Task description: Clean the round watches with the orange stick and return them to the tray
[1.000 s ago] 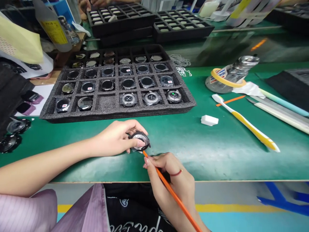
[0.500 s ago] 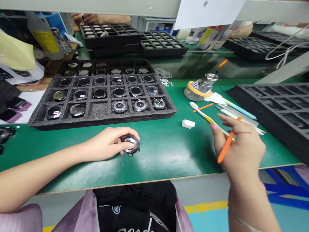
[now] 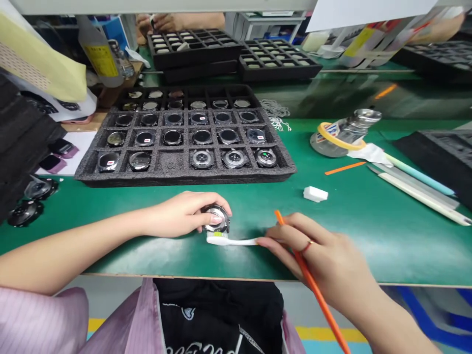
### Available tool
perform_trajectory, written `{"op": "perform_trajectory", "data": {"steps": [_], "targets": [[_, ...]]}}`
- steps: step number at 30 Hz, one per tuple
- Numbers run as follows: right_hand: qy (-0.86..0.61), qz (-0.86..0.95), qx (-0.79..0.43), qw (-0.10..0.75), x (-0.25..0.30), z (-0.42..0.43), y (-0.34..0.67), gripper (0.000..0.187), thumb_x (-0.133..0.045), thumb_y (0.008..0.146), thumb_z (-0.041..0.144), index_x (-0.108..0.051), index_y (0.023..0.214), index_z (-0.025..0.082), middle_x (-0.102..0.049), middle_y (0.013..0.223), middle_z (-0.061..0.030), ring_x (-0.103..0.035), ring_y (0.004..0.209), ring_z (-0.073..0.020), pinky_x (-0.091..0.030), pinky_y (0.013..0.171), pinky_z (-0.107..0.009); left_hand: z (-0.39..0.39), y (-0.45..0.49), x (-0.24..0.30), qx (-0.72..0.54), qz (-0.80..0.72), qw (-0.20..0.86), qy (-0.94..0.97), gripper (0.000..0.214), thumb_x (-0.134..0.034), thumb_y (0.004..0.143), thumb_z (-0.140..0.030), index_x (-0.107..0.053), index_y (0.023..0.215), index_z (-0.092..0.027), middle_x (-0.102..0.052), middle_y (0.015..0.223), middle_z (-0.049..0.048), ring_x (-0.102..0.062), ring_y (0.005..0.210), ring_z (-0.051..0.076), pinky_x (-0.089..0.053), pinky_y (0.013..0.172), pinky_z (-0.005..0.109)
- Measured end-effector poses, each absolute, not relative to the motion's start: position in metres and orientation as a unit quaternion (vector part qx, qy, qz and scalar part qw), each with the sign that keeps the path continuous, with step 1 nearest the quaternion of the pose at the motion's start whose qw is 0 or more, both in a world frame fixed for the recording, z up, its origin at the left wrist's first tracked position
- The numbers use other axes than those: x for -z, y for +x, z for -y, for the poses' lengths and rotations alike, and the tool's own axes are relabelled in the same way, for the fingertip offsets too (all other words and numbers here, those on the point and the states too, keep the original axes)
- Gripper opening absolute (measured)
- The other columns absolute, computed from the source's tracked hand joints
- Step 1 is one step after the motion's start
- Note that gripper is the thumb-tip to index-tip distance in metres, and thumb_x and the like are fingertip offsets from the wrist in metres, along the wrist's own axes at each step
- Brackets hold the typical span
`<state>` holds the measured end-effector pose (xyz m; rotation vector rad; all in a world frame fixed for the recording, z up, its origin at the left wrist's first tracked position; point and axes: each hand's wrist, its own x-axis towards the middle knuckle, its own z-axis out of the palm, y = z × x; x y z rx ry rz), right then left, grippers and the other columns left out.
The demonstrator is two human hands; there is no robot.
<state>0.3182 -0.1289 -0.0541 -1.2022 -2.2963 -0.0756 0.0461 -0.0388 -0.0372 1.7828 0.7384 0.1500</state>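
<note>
My left hand (image 3: 188, 214) is closed around a round watch case (image 3: 221, 221), its thumb pressed on the silvery back. The toothbrush (image 3: 239, 242) in my right hand (image 3: 313, 246) has its bristles against the lower edge of that case. Between the fingers of the same hand is also an orange stick (image 3: 320, 292), which slants down toward me. Part of the toothbrush handle is hidden by my fingers. Behind my left hand lies a black foam tray (image 3: 184, 179) holding several watch cases in its compartments.
A white block (image 3: 315, 194) lies right of centre. Behind it stand a tilted glass bottle (image 3: 337, 140) with a yellow ring and another orange strip (image 3: 345, 168). Pale tools (image 3: 424, 196) lie at right beside a second foam tray (image 3: 435, 147). Loose watch cases (image 3: 25, 212) sit at far left.
My right hand has picked up the toothbrush from the table and brought it left to the watch case. The orange stick has stayed in that hand. The camera view has shifted.
</note>
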Motion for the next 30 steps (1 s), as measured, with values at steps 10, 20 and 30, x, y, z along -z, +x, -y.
{"op": "perform_trajectory", "data": {"steps": [10, 20, 30], "targets": [[-0.461, 0.842, 0.078, 0.27, 0.046, 0.118, 0.341, 0.035, -0.058, 0.104, 0.044, -0.066, 0.077, 0.023, -0.066, 0.071, -0.0003, -0.059, 0.053, -0.0086, -0.043, 0.05, -0.02, 0.038, 0.047, 0.037, -0.052, -0.32, 0.567, 0.757, 0.018, -0.055, 0.098, -0.021, -0.064, 0.114, -0.021, -0.069, 0.1, 0.0021, -0.063, 0.076, 0.011, -0.052, 0.062, 0.019], [-0.45, 0.841, 0.038, 0.298, 0.041, 0.123, 0.331, 0.029, -0.064, 0.102, 0.04, -0.061, 0.078, 0.023, -0.061, 0.068, 0.0013, -0.057, 0.051, -0.0089, -0.043, 0.049, -0.02, 0.039, 0.045, 0.039, -0.053, -0.332, 0.562, 0.756, 0.021, -0.059, 0.097, -0.023, -0.063, 0.117, -0.019, -0.073, 0.096, 0.0015, -0.062, 0.066, 0.011, -0.049, 0.059, 0.022], [-0.723, 0.556, 0.265, 0.314, 0.083, 0.1, 0.436, 0.071, -0.052, 0.082, 0.089, -0.062, 0.056, 0.023, -0.06, 0.05, -0.0087, -0.059, 0.051, -0.0204, -0.031, 0.045, -0.032, 0.055, 0.046, 0.045, -0.149, -0.307, 0.53, 0.776, 0.021, -0.076, 0.09, -0.027, -0.074, 0.11, -0.02, -0.079, 0.105, 0.0036, -0.068, 0.083, 0.014, -0.052, 0.074, 0.025]]}}
